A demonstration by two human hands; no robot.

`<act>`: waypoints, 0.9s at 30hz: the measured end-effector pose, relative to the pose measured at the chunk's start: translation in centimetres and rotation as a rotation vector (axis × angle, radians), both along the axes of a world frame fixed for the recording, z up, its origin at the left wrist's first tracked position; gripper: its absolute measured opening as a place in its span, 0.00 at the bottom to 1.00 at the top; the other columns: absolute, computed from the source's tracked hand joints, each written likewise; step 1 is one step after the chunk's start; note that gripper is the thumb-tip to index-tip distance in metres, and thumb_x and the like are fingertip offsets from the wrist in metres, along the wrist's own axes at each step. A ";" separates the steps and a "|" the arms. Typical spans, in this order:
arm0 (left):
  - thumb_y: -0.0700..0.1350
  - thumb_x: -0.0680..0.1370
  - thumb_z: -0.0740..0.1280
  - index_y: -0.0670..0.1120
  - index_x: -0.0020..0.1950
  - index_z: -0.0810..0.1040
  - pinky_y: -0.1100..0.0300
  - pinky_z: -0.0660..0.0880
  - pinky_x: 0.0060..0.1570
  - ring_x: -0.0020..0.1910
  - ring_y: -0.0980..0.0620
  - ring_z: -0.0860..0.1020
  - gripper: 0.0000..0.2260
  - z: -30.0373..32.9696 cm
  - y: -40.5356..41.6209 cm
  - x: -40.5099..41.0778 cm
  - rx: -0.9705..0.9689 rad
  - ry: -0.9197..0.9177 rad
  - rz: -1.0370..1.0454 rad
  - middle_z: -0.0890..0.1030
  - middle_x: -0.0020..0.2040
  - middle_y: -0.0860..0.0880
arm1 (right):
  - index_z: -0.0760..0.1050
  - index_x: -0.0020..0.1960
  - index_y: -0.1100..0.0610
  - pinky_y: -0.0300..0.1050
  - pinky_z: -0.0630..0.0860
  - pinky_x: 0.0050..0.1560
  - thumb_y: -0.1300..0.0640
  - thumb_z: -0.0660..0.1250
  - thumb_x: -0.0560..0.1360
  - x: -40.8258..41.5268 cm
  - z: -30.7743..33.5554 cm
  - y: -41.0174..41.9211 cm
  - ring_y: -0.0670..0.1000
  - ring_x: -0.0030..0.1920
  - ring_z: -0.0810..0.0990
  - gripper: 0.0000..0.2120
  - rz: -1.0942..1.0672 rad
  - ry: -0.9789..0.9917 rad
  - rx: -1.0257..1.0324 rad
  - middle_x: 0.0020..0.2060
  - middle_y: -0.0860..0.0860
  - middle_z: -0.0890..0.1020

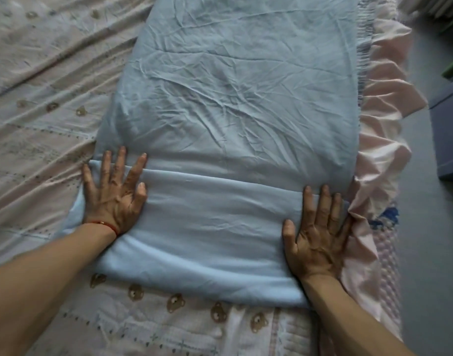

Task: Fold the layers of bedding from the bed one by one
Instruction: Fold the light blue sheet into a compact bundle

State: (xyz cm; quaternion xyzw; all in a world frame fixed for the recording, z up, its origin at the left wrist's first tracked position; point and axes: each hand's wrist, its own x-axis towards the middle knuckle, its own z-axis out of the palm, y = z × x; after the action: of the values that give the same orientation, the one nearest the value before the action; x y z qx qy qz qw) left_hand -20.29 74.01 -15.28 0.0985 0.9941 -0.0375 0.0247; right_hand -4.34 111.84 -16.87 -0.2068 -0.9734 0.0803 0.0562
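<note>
Hands flat, fingers spread — left hand [114, 195], right hand [316, 233] — pressing blue quilt [220, 98] fold's edges, floor [425, 227] rightward.

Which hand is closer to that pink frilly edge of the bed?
The right hand. It presses flat on the blue quilt with its fingers beside the pink ruffle; the left hand presses the quilt's opposite side, far from it.

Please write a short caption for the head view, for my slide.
Left hand and right hand press flat on the folded end of a blue quilt.
</note>
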 end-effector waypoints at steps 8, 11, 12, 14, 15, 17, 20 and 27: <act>0.64 0.81 0.40 0.64 0.80 0.37 0.25 0.36 0.69 0.80 0.37 0.38 0.27 5.7 11.7 6.7 0.014 -0.061 0.489 0.40 0.83 0.48 | 0.52 0.83 0.50 0.68 0.43 0.77 0.38 0.52 0.76 0.5 1.6 0.8 0.60 0.82 0.48 0.38 0.101 -0.022 -0.161 0.83 0.56 0.51; 0.63 0.82 0.44 0.68 0.79 0.40 0.24 0.36 0.68 0.80 0.38 0.37 0.25 5.0 20.7 9.7 0.184 -0.103 0.421 0.39 0.83 0.50 | 0.55 0.83 0.52 0.68 0.41 0.77 0.38 0.51 0.75 0.6 3.0 2.2 0.62 0.82 0.48 0.39 0.184 -0.045 -0.176 0.82 0.58 0.53; 0.63 0.82 0.44 0.69 0.79 0.40 0.23 0.35 0.68 0.80 0.38 0.36 0.25 4.4 22.5 10.0 0.208 -0.130 0.408 0.39 0.83 0.50 | 0.56 0.83 0.52 0.69 0.38 0.77 0.39 0.52 0.74 0.1 3.7 2.6 0.62 0.82 0.46 0.39 0.236 -0.050 -0.155 0.82 0.58 0.53; 0.64 0.81 0.41 0.68 0.78 0.39 0.23 0.36 0.67 0.79 0.37 0.35 0.26 3.1 23.8 9.9 0.195 -0.178 0.450 0.38 0.82 0.50 | 0.57 0.82 0.49 0.68 0.32 0.76 0.41 0.56 0.74 -1.8 5.2 3.0 0.60 0.82 0.42 0.38 0.501 -0.003 -0.089 0.83 0.54 0.52; 0.64 0.80 0.39 0.68 0.78 0.37 0.23 0.37 0.66 0.79 0.36 0.34 0.27 2.1 23.8 9.8 0.155 -0.166 0.454 0.37 0.82 0.50 | 0.58 0.82 0.48 0.67 0.32 0.77 0.42 0.58 0.74 -3.2 5.4 3.1 0.59 0.82 0.43 0.37 0.676 0.048 -0.040 0.83 0.53 0.52; 0.64 0.78 0.37 0.67 0.78 0.36 0.24 0.38 0.67 0.79 0.36 0.34 0.27 1.0 23.7 9.9 0.101 -0.120 0.449 0.36 0.82 0.50 | 0.59 0.82 0.46 0.67 0.38 0.79 0.44 0.60 0.76 -6.6 5.2 3.4 0.58 0.83 0.47 0.35 0.966 0.062 0.031 0.82 0.52 0.55; 0.64 0.79 0.42 0.66 0.80 0.41 0.24 0.42 0.68 0.80 0.36 0.39 0.28 -0.1 23.8 9.9 0.102 -0.032 0.453 0.40 0.83 0.49 | 0.53 0.83 0.45 0.66 0.44 0.79 0.43 0.58 0.79 -8.8 3.3 4.5 0.56 0.83 0.46 0.34 1.109 -0.052 0.080 0.83 0.50 0.54; 0.64 0.79 0.51 0.65 0.81 0.44 0.24 0.46 0.68 0.80 0.36 0.42 0.31 0.2 23.8 9.5 0.123 -0.030 0.445 0.42 0.83 0.48 | 0.51 0.83 0.47 0.70 0.48 0.78 0.42 0.57 0.77 -9.0 2.3 5.0 0.58 0.83 0.46 0.37 1.120 -0.144 0.033 0.83 0.51 0.50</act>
State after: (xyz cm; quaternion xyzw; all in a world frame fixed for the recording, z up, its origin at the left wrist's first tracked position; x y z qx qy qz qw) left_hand -10.74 97.79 -15.13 -0.1215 0.9913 0.0310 0.0410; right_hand -13.34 116.85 -14.59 0.3373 -0.9371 0.0683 -0.0581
